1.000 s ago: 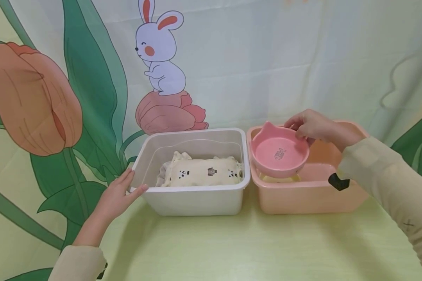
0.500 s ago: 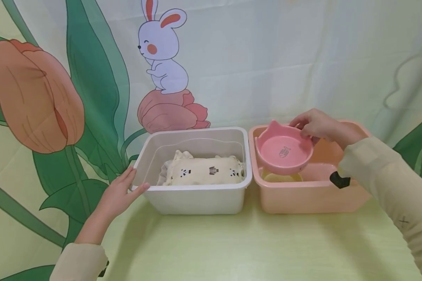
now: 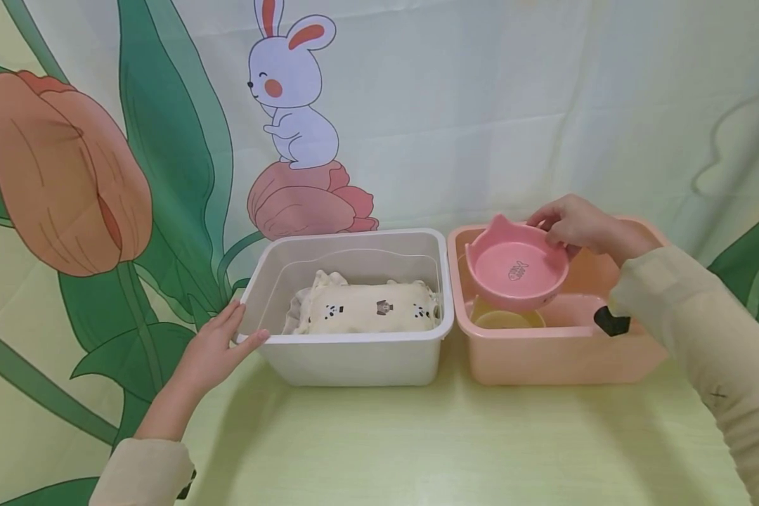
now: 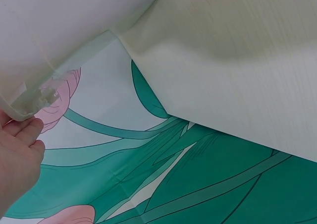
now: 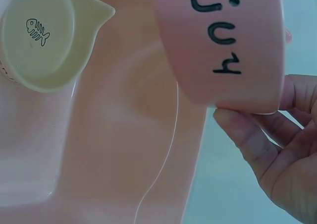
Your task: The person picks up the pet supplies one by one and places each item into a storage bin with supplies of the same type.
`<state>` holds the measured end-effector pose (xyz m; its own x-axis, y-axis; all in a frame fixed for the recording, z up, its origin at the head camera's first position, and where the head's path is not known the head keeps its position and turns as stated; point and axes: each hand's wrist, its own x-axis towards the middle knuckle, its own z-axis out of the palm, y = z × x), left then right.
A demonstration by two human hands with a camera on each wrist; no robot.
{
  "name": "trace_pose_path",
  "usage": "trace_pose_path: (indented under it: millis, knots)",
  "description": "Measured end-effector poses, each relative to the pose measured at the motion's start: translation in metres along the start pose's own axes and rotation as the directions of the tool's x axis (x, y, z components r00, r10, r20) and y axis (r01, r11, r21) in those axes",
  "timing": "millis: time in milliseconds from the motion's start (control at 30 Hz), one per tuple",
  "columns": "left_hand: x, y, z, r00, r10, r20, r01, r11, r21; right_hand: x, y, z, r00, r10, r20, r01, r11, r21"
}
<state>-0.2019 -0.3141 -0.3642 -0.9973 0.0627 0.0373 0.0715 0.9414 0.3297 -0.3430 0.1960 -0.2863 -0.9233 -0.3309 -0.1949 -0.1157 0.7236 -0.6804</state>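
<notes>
A pink cat-eared bowl [image 3: 517,266], printed with a fishbone, tilts above the peach tub [image 3: 563,358]. My right hand [image 3: 575,223] pinches its far right rim between thumb and fingers. Black letters show on the bowl's outer wall in the right wrist view. Below it, inside the tub, sits a yellow bowl [image 5: 39,38] with the same fishbone print; the pink bowl partly covers it in the head view. My left hand [image 3: 211,348] holds the near left corner of the white tub [image 3: 354,358], thumb over the rim. A cream cushion [image 3: 370,307] with animal prints lies in that tub.
Both tubs stand side by side on a pale yellow-green table [image 3: 417,443]. Right behind them hangs a cloth [image 3: 481,105] printed with a rabbit and tulips. The table's edge shows in the left wrist view, with printed cloth beyond it.
The pink bowl has moved to the right and slightly up in my right hand, uncovering more of the yellow bowl. My left hand has stayed on the white tub's corner.
</notes>
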Motion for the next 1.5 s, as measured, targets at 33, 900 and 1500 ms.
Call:
trace_pose_path:
  millis: [33,900,1500]
  knots:
    - [0.0,0.0,0.0,1.0,0.001,-0.001,-0.001,1.0,-0.002,0.0,0.0,0.0,1.0,-0.001,0.001,0.001,1.0,-0.001]
    - [-0.001,0.001,0.001,1.0,-0.008,-0.006,0.008,1.0,-0.013,0.005,0.025,-0.007,0.999,0.042,0.012,-0.042,0.999,-0.007]
    - [-0.001,0.001,0.0,1.0,-0.005,-0.014,0.005,1.0,-0.026,0.007,0.036,-0.011,0.998,0.052,0.029,-0.052,0.998,-0.026]
